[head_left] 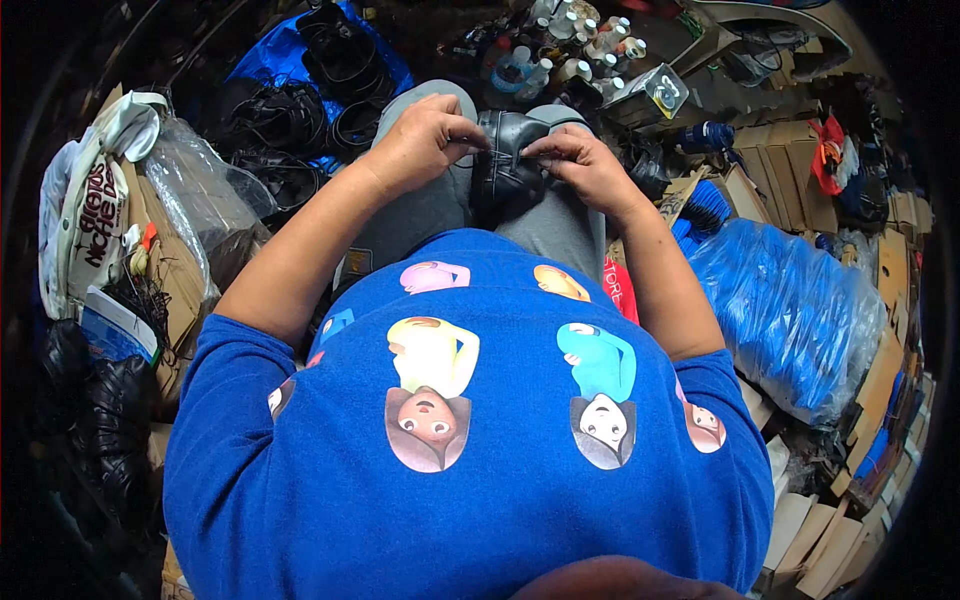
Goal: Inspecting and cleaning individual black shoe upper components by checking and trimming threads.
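A black leather shoe rests between my knees, its upper facing me. My left hand comes in from the shoe's left side, thumb and forefinger closed together at its edge. From the other side my right hand is pinched over the shoe's right edge. Thin pale lines run across the leather between the two hands; whether these are thread or shine I cannot tell. What the fingertips grip is too small to make out.
Several black shoes lie on a blue plastic sheet at the far left. Small bottles stand at the far middle. On the right are a large blue wrapped bundle and stacked cardboard. A white bag is at left.
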The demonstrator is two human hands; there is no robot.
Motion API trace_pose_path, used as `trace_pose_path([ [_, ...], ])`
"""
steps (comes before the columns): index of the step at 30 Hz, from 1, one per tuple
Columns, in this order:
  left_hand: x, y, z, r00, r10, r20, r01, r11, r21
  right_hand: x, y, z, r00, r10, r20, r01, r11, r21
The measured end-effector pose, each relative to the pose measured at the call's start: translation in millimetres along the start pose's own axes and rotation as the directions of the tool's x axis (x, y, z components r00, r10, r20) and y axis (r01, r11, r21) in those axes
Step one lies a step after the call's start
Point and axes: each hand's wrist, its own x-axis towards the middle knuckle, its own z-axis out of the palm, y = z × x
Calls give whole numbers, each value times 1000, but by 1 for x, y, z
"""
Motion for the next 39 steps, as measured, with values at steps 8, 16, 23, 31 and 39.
trace_pose_path([
  [8, -3, 1, 9, 998, 59, -34, -57, 995, 76, 1, 7, -3, 999, 26, 43, -29, 997, 72],
  [16, -2, -16, 11, 992, -84, 98, 90, 994, -58, 3, 2, 0, 994, 61, 87, -78, 975, 209],
  [23, 4, -17, 14, 984, -150, 91, 164, 971, -174, 4, 4, 7, 988, 140, 60, -152, 933, 326],
  [31, 6, -23, 4, 952, -149, 267, 220, 941, -259, 5, 8, 6, 992, 104, 75, -119, 962, 246],
  [39, 8, -11, 16, 929, -281, 242, 359, 847, -392, 4, -11, 11, 997, 68, 38, -74, 977, 200],
])
